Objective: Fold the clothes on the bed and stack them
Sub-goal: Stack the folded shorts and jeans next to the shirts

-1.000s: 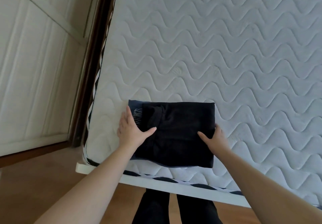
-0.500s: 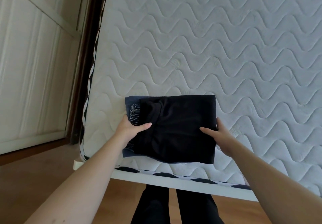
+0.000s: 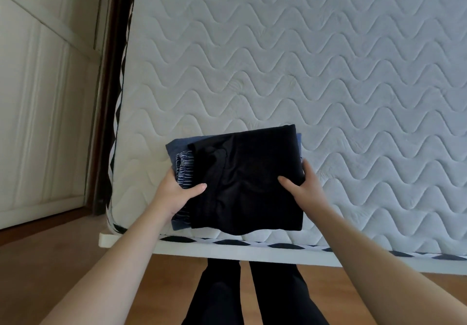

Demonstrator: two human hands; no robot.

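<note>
Left of stack: our left hand (image 3: pixel 174 193) grips its edge, thumb on top, fingers curled under. Stack (image 3: pixel 240 180) at near corner of mattress (image 3: pixel 328 71): black garment (image 3: pixel 252 185) over blue one (image 3: pixel 180 147), both folded. Right of stack: our right hand (image 3: pixel 304 188) grips likewise. We judge folding done; no loose clothes in view.

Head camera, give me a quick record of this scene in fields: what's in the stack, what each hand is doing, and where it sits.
stack top: folded black garment
stack below: blue garment, and a striped blue one showing at the left edge
left hand: grips the stack's left side, thumb on top
right hand: grips the stack's right side, thumb on top
location: near corner of the white quilted mattress
other clothes in view on the bed: none
</note>
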